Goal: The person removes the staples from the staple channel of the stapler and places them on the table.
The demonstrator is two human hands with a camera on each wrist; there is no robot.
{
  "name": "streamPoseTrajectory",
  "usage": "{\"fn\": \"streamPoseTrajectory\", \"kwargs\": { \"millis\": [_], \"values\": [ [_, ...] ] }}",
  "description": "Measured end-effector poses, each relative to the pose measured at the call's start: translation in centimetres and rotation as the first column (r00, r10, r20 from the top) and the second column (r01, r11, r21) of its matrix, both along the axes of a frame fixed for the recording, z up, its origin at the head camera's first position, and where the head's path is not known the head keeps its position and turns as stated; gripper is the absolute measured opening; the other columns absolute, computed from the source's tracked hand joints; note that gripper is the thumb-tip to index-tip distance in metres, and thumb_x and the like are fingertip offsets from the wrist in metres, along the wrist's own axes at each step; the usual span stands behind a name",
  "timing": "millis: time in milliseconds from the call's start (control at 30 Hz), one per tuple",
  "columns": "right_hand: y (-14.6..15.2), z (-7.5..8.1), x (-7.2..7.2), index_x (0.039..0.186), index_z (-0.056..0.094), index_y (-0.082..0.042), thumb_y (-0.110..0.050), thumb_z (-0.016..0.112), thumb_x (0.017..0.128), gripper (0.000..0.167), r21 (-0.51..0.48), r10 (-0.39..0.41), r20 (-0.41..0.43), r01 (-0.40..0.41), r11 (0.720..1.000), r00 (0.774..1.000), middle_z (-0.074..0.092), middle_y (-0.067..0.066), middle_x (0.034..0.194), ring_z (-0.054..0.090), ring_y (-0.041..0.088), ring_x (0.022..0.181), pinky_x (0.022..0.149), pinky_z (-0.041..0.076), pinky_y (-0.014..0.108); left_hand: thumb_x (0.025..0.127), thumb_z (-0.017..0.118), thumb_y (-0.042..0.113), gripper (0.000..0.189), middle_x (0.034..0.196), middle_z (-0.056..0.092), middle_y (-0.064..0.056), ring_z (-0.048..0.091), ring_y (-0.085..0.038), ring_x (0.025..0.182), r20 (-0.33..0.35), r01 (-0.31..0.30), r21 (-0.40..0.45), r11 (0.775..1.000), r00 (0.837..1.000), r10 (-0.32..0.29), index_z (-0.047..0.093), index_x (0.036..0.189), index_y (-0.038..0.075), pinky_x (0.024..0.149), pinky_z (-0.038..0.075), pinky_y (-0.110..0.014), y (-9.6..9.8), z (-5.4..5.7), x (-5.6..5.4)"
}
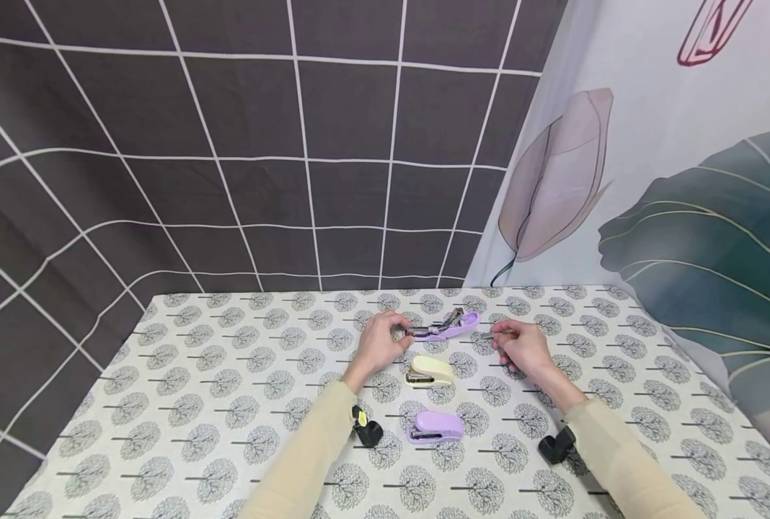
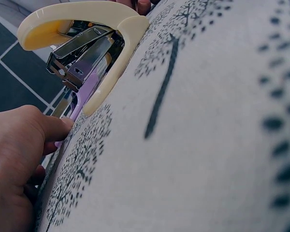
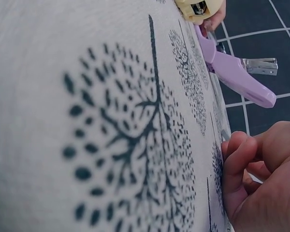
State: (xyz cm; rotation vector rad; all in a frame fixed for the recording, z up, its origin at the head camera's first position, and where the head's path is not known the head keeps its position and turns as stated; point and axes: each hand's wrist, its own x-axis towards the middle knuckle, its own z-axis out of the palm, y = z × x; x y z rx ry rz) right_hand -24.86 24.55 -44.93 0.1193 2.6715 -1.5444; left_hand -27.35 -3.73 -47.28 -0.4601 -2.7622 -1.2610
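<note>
At the far side of the table, a purple stapler lies folded wide apart, its metal magazine exposed. My left hand pinches its left end between thumb and fingers. Just right of that stapler, my right hand pinches a small grey strip that looks like a row of staples. In the right wrist view, the fingers of my right hand are curled, and the strip is hidden. The left wrist view shows my left hand at the purple stapler, partly behind a cream-yellow stapler.
The cream-yellow stapler stands on the tree-print tablecloth between my forearms. Nearer to me stands a second purple stapler, closed. A dark checked curtain hangs behind the table, with a leaf-print curtain at the right.
</note>
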Motion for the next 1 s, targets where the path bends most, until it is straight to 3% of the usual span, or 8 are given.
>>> {"fn": "streamPoseTrajectory", "kwargs": {
  "millis": [333, 667, 1000],
  "values": [
    [-0.04, 0.32, -0.05, 0.117, 0.062, 0.007, 0.001, 0.053, 0.095, 0.025, 0.027, -0.022, 0.008, 0.022, 0.999, 1.000, 0.067, 0.007, 0.078, 0.053, 0.012, 0.049, 0.041, 0.046, 0.026, 0.085, 0.078, 0.016, 0.023, 0.122, 0.066, -0.004, 0.049, -0.033, 0.129, 0.016, -0.004, 0.014, 1.000, 1.000, 0.003, 0.072, 0.107, 0.013, 0.111, 0.028, -0.055, 0.00, 0.11, 0.04],
    [-0.01, 0.23, 0.00, 0.117, 0.062, 0.008, 0.002, 0.052, 0.093, 0.027, 0.039, -0.020, -0.016, 0.021, 0.999, 1.000, 0.068, 0.008, 0.077, 0.051, 0.012, 0.047, 0.040, 0.045, 0.026, 0.085, 0.078, 0.015, 0.023, 0.121, 0.066, -0.005, 0.051, -0.033, 0.126, 0.013, -0.001, 0.019, 1.000, 1.000, 0.000, 0.072, 0.107, 0.012, 0.109, 0.031, -0.055, -0.03, 0.04, 0.00],
    [-0.04, 0.22, 0.06, 0.119, 0.061, 0.009, 0.002, 0.052, 0.094, 0.027, 0.041, -0.017, -0.008, 0.018, 0.999, 1.000, 0.068, 0.008, 0.078, 0.051, 0.012, 0.048, 0.040, 0.045, 0.026, 0.086, 0.078, 0.016, 0.023, 0.130, 0.063, -0.007, 0.042, -0.035, 0.136, 0.025, -0.008, 0.015, 1.000, 1.000, 0.008, 0.072, 0.108, 0.013, 0.114, 0.022, -0.057, -0.02, 0.06, 0.05]
  ]
}}
